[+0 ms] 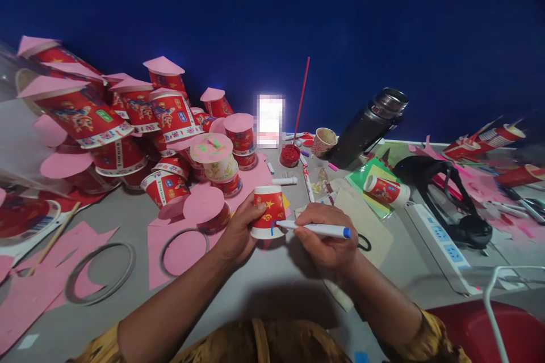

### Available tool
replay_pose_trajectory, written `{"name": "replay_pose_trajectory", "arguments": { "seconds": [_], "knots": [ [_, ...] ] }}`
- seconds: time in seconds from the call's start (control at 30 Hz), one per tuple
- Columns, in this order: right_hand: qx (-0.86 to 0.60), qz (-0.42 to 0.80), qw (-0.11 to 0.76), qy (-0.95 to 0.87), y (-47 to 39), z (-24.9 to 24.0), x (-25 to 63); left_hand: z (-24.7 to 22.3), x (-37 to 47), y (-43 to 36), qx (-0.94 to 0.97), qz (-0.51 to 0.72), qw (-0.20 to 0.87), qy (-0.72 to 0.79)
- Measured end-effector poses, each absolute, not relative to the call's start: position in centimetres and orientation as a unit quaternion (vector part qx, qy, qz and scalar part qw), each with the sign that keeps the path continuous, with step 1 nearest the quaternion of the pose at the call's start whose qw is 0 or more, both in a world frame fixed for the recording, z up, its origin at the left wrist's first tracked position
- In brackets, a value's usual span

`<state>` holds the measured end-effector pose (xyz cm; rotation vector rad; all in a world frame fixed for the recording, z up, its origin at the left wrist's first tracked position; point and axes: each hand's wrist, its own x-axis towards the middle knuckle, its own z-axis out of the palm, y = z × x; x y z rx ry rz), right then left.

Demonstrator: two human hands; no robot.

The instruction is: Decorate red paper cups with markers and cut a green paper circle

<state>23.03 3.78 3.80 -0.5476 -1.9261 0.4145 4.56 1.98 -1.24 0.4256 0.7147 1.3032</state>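
My left hand holds a red paper cup with yellow stars, its fingers wrapped round the left side. The cup stands upside down, with its white rim at the bottom. My right hand grips a white marker with a blue end, between thumb and fingers. The marker's tip touches or nearly touches the lower right side of the cup. Short blue strokes show on the cup near its rim.
Many red cups with pink paper tops are heaped at the left. Tape rings lie on pink paper. A black flask leans behind, and a power strip and a black headset-like frame lie at the right.
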Motion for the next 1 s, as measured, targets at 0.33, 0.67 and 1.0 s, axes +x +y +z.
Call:
{"name": "replay_pose_trajectory", "arguments": {
  "seconds": [0.33,0.67,1.0],
  "knots": [
    [-0.223,0.203,0.488,-0.819,3.2,3.4,23.3,-0.5,4.5,2.2,0.174,0.593,0.714,0.328],
    [-0.224,0.188,0.49,-0.821,3.3,2.9,22.9,-0.7,4.5,2.1,0.179,0.589,0.718,0.326],
    [-0.243,0.159,0.489,-0.822,3.3,3.1,23.1,-0.7,4.4,2.2,0.168,0.594,0.717,0.323]
  ]
}}
